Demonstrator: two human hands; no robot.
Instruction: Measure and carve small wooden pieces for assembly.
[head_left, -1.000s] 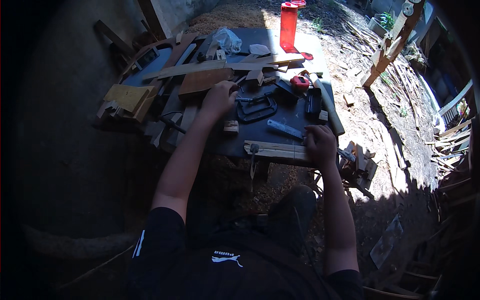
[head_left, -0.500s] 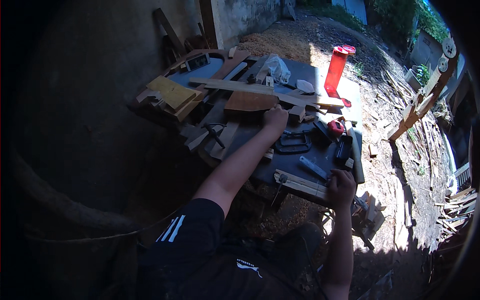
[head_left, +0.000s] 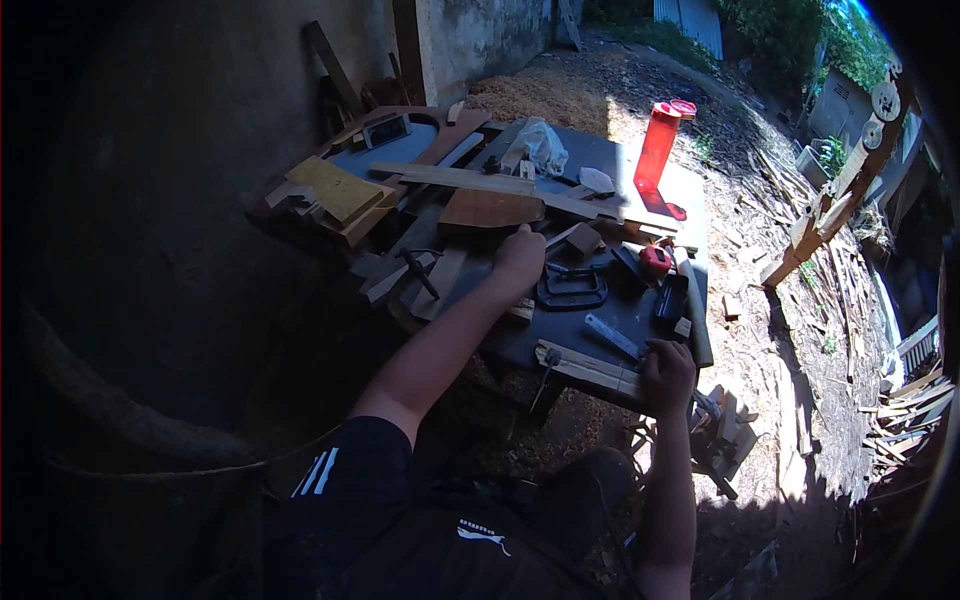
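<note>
My left hand (head_left: 519, 262) reaches across the workbench, fingers curled just below a brown board (head_left: 490, 207), beside a black C-clamp (head_left: 573, 297); whatever is in its fingers is hidden. My right hand (head_left: 666, 370) has bent fingers at the front right, by the clear ruler (head_left: 612, 335) and a pale wooden strip (head_left: 587, 368) with a bar clamp (head_left: 550, 362) on it. I cannot make out what it grips. A red tape measure (head_left: 655, 260), a black case (head_left: 671, 298) and a small wood block (head_left: 584, 237) lie farther back.
A red bottle (head_left: 655, 148), plastic bag (head_left: 543, 148), yellow boards (head_left: 335, 187) and phone (head_left: 386, 132) are on the cluttered bench (head_left: 515, 328). A concrete wall (head_left: 200, 150) borders the left; a wooden post (head_left: 835, 200) and scrap wood (head_left: 905, 420) are on the right.
The view has tilted up, showing more of the yard, and the bench appears lower and farther right than a second ago. Both hands remain near the same things.
</note>
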